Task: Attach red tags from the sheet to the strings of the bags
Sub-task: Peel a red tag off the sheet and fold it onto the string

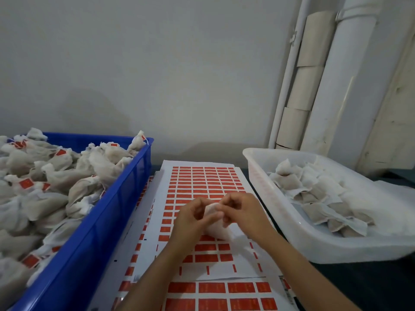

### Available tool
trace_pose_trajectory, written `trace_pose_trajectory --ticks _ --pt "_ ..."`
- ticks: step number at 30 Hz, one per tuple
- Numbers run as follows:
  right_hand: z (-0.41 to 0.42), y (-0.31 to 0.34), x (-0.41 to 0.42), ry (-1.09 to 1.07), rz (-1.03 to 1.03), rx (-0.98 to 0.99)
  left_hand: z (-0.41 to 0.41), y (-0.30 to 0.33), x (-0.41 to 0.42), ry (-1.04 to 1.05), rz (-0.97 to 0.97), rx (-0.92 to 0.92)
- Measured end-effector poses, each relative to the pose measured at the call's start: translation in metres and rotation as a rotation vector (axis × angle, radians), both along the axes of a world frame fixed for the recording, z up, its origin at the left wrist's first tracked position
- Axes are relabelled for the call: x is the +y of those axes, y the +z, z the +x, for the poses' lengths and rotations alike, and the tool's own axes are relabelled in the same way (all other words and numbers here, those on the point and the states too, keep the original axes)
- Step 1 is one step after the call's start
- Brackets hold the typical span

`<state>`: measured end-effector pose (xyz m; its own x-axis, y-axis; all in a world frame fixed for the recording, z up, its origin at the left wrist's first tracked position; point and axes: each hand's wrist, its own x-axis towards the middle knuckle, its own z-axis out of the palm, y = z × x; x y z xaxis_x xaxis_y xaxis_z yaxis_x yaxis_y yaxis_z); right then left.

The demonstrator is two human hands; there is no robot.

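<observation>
Left hand (190, 217) and right hand (241, 208) with fingers curled around one small white mesh bag (216, 225), apparently pinching its blurred top, above the white sheet of red rectangular tags (202, 182), between blue plastic crate (94, 232) and white plastic tub (314, 243)

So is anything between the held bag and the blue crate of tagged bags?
Nothing visible. Both hands, left hand and right hand, hold the bag over the tag sheet; the blue crate sits open alongside.

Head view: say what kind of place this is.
Probably a small hand-packing workbench for tea-style bags: a blue crate heaped with tagged bags, a white bin of untagged ones, and red tag sheets under both hands.
</observation>
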<state>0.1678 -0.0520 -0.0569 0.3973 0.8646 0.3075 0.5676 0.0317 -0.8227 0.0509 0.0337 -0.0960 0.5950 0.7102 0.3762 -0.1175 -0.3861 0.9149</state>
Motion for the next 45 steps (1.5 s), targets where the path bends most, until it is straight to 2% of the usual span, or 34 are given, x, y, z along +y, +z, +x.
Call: trace_pose_trajectory --ticks 6,13,16,19,22,25,29,36,41,45 --pt "0.004 -0.032 -0.002 -0.087 0.058 0.095 0.002 -0.006 0.008 0.242 -0.042 0.049" --pt "0.007 -0.039 -0.009 -0.149 0.154 0.144 0.007 -0.007 0.003 0.221 -0.135 0.099" --pt "0.0 -0.039 -0.011 -0.111 0.173 0.093 0.008 -0.009 -0.004 0.127 -0.067 0.153" --pt "-0.007 -0.039 -0.012 -0.117 0.179 0.013 0.009 -0.009 -0.011 0.129 0.044 0.178" --pt "-0.008 -0.038 -0.013 -0.136 0.209 0.007 0.007 -0.01 -0.011 0.163 0.068 0.137" --pt "-0.009 -0.037 -0.015 -0.12 0.211 -0.013 0.004 -0.01 -0.009 0.232 0.029 0.098" --pt "-0.013 -0.037 -0.015 -0.101 0.206 -0.144 0.003 -0.006 -0.012 0.205 -0.043 0.041" --pt "-0.011 -0.039 -0.013 -0.169 0.205 -0.307 0.003 -0.006 -0.014 0.209 -0.04 -0.001" --pt "-0.009 -0.038 -0.013 -0.203 0.223 -0.303 0.003 -0.002 -0.017 0.149 -0.097 -0.025" --pt "-0.012 -0.037 -0.014 -0.201 0.235 -0.334 0.004 -0.004 -0.015 0.206 -0.209 -0.051"
